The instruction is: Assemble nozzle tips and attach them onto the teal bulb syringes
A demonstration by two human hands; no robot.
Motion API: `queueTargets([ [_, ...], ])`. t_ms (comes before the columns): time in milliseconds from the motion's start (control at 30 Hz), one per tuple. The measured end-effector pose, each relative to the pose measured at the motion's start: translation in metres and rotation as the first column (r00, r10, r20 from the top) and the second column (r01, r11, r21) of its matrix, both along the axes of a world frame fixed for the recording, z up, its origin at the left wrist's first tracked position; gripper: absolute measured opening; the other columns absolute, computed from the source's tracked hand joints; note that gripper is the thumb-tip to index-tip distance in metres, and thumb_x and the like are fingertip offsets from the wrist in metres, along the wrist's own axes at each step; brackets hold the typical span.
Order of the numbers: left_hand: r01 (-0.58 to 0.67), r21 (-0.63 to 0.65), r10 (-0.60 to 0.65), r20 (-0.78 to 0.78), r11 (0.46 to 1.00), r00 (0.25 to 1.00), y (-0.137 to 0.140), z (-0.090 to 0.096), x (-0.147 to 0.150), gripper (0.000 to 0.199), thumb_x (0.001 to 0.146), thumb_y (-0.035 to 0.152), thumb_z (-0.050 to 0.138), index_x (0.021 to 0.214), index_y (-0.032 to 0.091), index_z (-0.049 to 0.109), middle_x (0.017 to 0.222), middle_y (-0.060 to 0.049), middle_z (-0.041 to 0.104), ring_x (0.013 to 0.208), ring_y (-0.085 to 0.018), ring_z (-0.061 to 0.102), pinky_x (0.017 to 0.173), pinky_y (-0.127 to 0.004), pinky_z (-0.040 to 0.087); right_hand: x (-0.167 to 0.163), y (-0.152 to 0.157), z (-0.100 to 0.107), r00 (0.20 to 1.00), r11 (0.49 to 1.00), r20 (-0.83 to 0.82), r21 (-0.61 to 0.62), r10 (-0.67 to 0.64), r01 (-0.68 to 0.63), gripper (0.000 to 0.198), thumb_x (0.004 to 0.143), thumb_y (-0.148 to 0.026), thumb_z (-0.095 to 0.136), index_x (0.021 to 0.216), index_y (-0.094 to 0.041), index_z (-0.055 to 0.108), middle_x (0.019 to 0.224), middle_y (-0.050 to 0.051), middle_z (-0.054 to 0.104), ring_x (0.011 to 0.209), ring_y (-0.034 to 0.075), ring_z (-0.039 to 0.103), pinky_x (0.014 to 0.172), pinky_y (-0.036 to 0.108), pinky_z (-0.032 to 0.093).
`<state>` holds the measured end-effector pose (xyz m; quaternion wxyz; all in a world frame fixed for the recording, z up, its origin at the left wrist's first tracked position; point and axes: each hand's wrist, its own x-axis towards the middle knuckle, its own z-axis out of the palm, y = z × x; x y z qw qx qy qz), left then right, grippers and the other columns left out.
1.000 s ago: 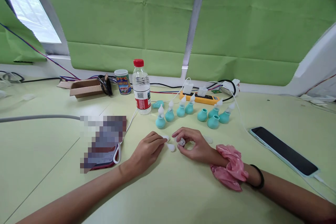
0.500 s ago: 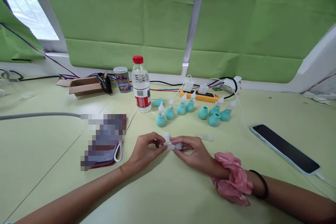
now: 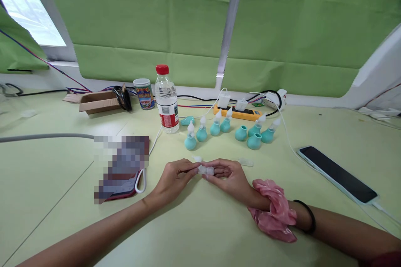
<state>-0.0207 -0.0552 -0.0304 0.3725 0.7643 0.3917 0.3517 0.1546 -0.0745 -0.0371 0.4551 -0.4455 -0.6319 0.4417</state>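
Pinching clear tip [image 3: 206,170] between my left hand [image 3: 173,178] and right hand [image 3: 229,177] | near teal bulbs [image 3: 216,130] | keep pieces aligned, press gently.

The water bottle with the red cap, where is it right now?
In the head view the water bottle stands upright left of centre, between the small printed can and the teal bulbs.

Makeshift assembly workroom: green-papered windows [image 3: 188,16], power strip [image 3: 239,113], parts-strewn table [image 3: 203,225].
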Motion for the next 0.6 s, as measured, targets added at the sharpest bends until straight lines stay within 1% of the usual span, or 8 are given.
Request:
queueTargets([
  [133,0.034,0.002,-0.034,-0.006,0.999,0.999,0.0006,0.0004,0.0,0.025,0.083,0.026,0.044,0.099,0.019,0.062,0.08,-0.004,0.061,0.075,-0.014,0.054,0.067,-0.024,0.042,0.0004,0.0003,-0.0005,0.998,0.999,-0.057,-0.033,0.009,-0.011,0.024,0.061,-0.022,0.068,0.083,-0.016,0.061,0.084,0.004,0.068,0.077,0.019,0.064,0.068,0.029,0.055],
  [300,0.107,-0.014,-0.107,0.007,0.994,0.994,-0.0003,0.0004,0.0005,0.027,0.083,0.026,0.044,0.105,0.021,0.059,0.089,-0.006,0.058,0.08,-0.016,0.053,0.067,-0.025,0.043,0.0006,0.0021,-0.0006,0.99,0.996,-0.142,-0.085,0.022,-0.034,0.023,0.063,-0.024,0.067,0.083,-0.016,0.06,0.086,0.006,0.067,0.078,0.019,0.064,0.071,0.031,0.054],
  [433,0.093,0.014,-0.093,-0.005,0.996,0.996,-0.0012,0.0006,0.0,0.026,0.082,0.023,0.046,0.105,0.022,0.059,0.09,-0.006,0.058,0.082,-0.016,0.054,0.069,-0.026,0.043,0.0009,0.0033,-0.0003,0.987,0.993,-0.158,-0.111,0.027,-0.045,0.024,0.062,-0.024,0.068,0.083,-0.016,0.059,0.087,0.005,0.067,0.079,0.018,0.063,0.071,0.031,0.053],
  [500,0.078,0.046,-0.078,-0.019,0.996,0.997,-0.0015,0.0012,-0.0005,0.025,0.082,0.023,0.046,0.102,0.021,0.061,0.088,-0.006,0.058,0.082,-0.016,0.054,0.071,-0.026,0.043,0.0006,0.0031,-0.0001,0.987,0.992,-0.157,-0.121,0.025,-0.044,0.024,0.062,-0.024,0.068,0.082,-0.016,0.059,0.085,0.005,0.067,0.078,0.018,0.064,0.071,0.031,0.053],
  [600,0.057,0.088,-0.052,-0.051,0.995,0.997,-0.0023,0.0015,-0.0013,0.024,0.082,0.024,0.046,0.1,0.02,0.062,0.084,-0.005,0.058,0.078,-0.015,0.053,0.069,-0.026,0.043,-0.0006,0.0019,0.0005,0.99,0.991,-0.141,-0.13,0.025,-0.044,0.025,0.061,-0.024,0.069,0.082,-0.016,0.058,0.084,0.005,0.067,0.077,0.018,0.064,0.069,0.03,0.054],
])
